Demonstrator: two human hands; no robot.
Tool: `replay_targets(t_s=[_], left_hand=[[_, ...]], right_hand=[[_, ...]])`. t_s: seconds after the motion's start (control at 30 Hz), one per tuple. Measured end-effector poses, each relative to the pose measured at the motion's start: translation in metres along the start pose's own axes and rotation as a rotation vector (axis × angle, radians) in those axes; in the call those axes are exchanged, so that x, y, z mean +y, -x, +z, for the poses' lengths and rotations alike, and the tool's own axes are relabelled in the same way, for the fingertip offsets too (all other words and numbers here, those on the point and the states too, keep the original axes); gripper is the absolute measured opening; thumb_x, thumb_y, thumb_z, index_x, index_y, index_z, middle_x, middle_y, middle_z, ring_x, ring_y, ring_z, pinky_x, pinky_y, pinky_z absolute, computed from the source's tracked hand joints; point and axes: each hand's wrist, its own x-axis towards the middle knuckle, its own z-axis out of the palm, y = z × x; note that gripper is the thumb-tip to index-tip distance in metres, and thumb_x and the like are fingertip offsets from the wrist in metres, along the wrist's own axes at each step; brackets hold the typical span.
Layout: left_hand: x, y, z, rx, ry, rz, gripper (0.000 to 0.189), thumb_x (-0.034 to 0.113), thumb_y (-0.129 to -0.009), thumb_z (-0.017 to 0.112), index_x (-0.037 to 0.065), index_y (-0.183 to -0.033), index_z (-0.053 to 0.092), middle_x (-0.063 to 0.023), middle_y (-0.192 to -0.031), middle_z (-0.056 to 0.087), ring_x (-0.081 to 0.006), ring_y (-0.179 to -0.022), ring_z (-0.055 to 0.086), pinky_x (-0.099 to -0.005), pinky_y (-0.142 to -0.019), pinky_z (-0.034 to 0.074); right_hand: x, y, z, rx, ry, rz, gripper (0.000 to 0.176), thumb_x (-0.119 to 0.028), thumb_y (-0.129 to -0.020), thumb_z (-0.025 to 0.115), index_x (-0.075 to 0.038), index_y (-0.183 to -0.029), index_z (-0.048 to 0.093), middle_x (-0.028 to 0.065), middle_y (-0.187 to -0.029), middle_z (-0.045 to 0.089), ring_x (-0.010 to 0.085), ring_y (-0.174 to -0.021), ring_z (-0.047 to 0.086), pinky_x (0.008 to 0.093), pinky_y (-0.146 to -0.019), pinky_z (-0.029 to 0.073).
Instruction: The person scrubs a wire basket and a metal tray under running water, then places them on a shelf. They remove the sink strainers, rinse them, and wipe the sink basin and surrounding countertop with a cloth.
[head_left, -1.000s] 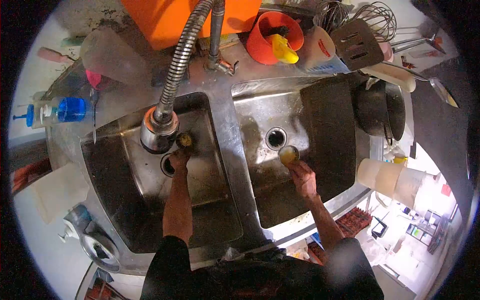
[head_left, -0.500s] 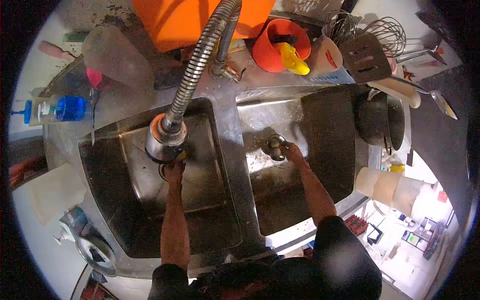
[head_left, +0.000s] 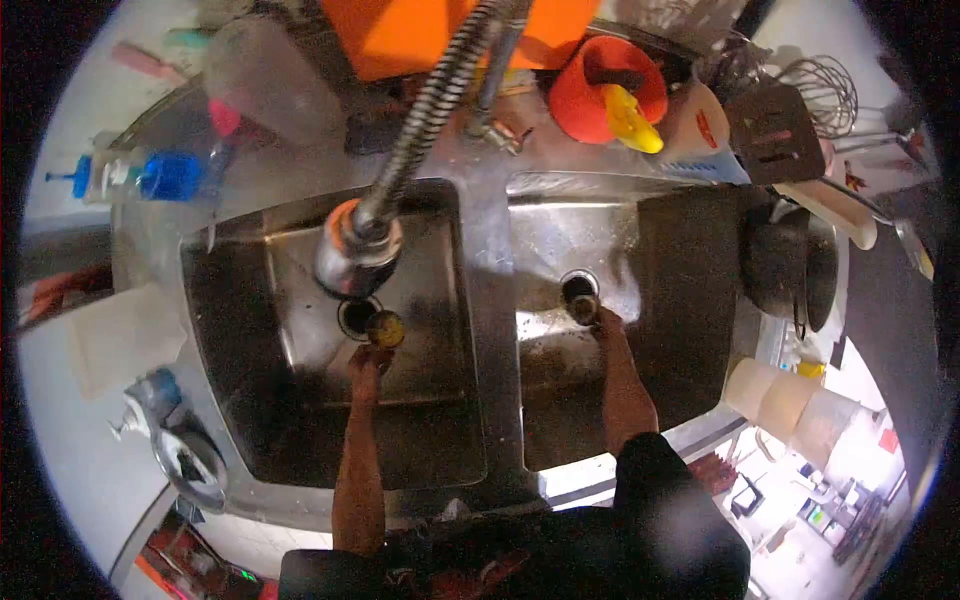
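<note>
Both my hands are down in a double sink, one in each basin. My left hand (head_left: 372, 360) is closed, its fingers gripping the near edge of a small round cup (head_left: 386, 329) whose inside looks yellowish. This cup is just beside the left drain (head_left: 350, 320), on the side nearer the divider (head_left: 491, 320). My right hand (head_left: 608, 324) is also closed, pinching a second small cup (head_left: 584, 309) at the near edge of the right drain (head_left: 578, 284); I cannot make out what is inside.

A moment ago the spray head (head_left: 358, 262) partly hid the left cup; now it has come out nearer me, so I judge that I can look into it without moving the tap. The right cup is now on my side of its drain rather than over the middle, so I judge any drips could miss the opening.

Above the spray head rises a ribbed metal hose (head_left: 430, 112). Behind the basins stand a red container (head_left: 590, 105) with a yellow item (head_left: 630, 120) in it, and a slotted spatula (head_left: 775, 135). A dark pot (head_left: 790, 265) sits beyond the right basin.
</note>
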Motion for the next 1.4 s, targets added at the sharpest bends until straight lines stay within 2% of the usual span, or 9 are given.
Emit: replay_targets(t_s=[0.1,0.37,0.57,0.73,0.9,1.03,1.17,1.33,1.4], left_hand=[[0.025,0.033,0.03,0.041,-0.387,0.112,0.025,0.026,-0.09,0.067,0.002,-0.094,0.062,-0.0115,-0.093,0.067,-0.0189,-0.081,0.062,-0.0347,-0.075,0.05],[0.071,0.104,0.077,-0.04,-0.155,0.405,0.034,0.033,-0.095,0.06,-0.001,-0.093,0.059,-0.0064,-0.078,0.059,-0.0162,-0.069,0.054,-0.036,-0.068,0.048],[0.144,0.175,0.105,-0.064,-0.673,0.646,0.033,0.032,-0.095,0.056,-0.001,-0.092,0.057,-0.011,-0.081,0.057,-0.0206,-0.072,0.052,-0.0347,-0.077,0.047],[0.167,0.222,0.163,-0.19,-0.747,0.824,0.024,0.02,-0.091,0.058,-0.004,-0.091,0.057,-0.0132,-0.088,0.059,-0.0237,-0.074,0.057,-0.0356,-0.073,0.048],[0.155,0.257,0.225,-0.336,-0.904,0.564,0.024,0.019,-0.091,0.058,-0.004,-0.098,0.061,-0.016,-0.09,0.064,-0.0272,-0.084,0.065,-0.037,-0.077,0.05],[0.103,0.234,0.233,-0.439,-0.699,0.618,0.027,0.023,-0.092,0.059,-0.002,-0.1,0.062,-0.0149,-0.09,0.065,-0.0236,-0.083,0.065,-0.0367,-0.076,0.05],[0.084,0.24,0.236,-0.491,-0.564,0.552,0.029,0.026,-0.095,0.059,-0.001,-0.103,0.062,-0.0103,-0.088,0.065,-0.0185,-0.082,0.063,-0.032,-0.075,0.049],[0.094,0.251,0.196,-0.425,-0.617,0.541,0.031,0.03,-0.096,0.061,0.0,-0.106,0.061,-0.0048,-0.086,0.064,-0.0126,-0.081,0.06,-0.0273,-0.072,0.047],[0.094,0.248,0.163,-0.346,-0.575,0.408,0.027,0.028,-0.096,0.062,0.002,-0.104,0.061,-0.0028,-0.089,0.064,-0.011,-0.083,0.058,-0.0271,-0.073,0.046]], right_hand=[[-0.03,0.001,-0.002,0.119,-0.536,0.533,0.031,-0.036,-0.091,0.061,-0.014,-0.113,0.065,0.0022,-0.088,0.065,0.0161,-0.073,0.059,0.0333,-0.058,0.049],[-0.141,0.089,-0.028,0.117,-0.443,-0.034,0.031,-0.033,-0.097,0.058,-0.006,-0.108,0.066,-0.0017,-0.089,0.062,0.0091,-0.08,0.054,0.0279,-0.072,0.044],[-0.284,0.197,-0.024,0.027,-0.354,-0.294,0.021,-0.02,-0.1,0.055,-0.001,-0.103,0.063,-0.0003,-0.086,0.062,0.0065,-0.079,0.053,0.0235,-0.072,0.044],[-0.336,0.255,-0.025,-0.08,0.008,-0.508,0.025,-0.014,-0.095,0.06,-0.007,-0.119,0.062,0.0133,-0.098,0.07,0.0198,-0.077,0.068,0.0303,-0.072,0.052],[-0.31,0.272,-0.006,-0.106,0.08,-0.809,0.029,-0.016,-0.086,0.07,-0.009,-0.114,0.065,0.0133,-0.089,0.069,0.0286,-0.07,0.068,0.0375,-0.061,0.052],[-0.307,0.287,-0.028,-0.138,0.075,-0.532,0.015,-0.005,-0.088,0.064,-0.001,-0.102,0.068,0.0138,-0.095,0.069,0.0251,-0.082,0.069,0.0349,-0.072,0.054],[-0.275,0.266,-0.042,0.035,0.081,-0.753,0.014,-0.012,-0.094,0.06,-0.003,-0.101,0.066,0.0115,-0.085,0.068,0.0199,-0.071,0.065,0.0332,-0.066,0.05],[-0.226,0.171,-0.051,0.08,-0.43,-0.348,0.029,-0.029,-0.101,0.051,-0.006,-0.09,0.065,-0.001,-0.083,0.06,0.0073,-0.072,0.048,0.0252,-0.067,0.044],[-0.142,0.097,-0.03,-0.038,-0.844,-0.108,0.03,-0.034,-0.099,0.053,-0.007,-0.106,0.064,0.0025,-0.097,0.065,0.0152,-0.085,0.059,0.0313,-0.076,0.051]])
